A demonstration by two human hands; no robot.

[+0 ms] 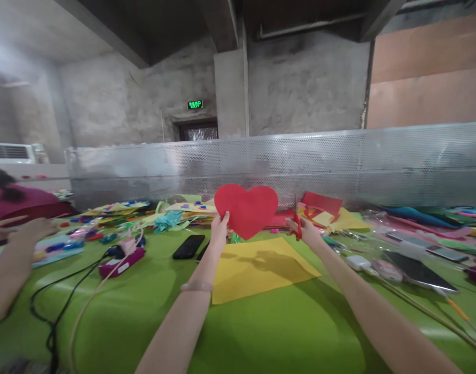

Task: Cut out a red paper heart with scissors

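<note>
A red paper heart is held up above the green table, with my left hand pinching its lower left edge. My right hand is closed around red-handled scissors, just right of the heart. Below both hands a yellow sheet lies flat on the green cover. Red paper scraps lie behind my right hand.
Two black phones lie left of the yellow sheet. A magenta device with black cables sits further left. Another person's arm reaches in at the left edge. Tablets and phones lie right. A perforated metal barrier backs the table.
</note>
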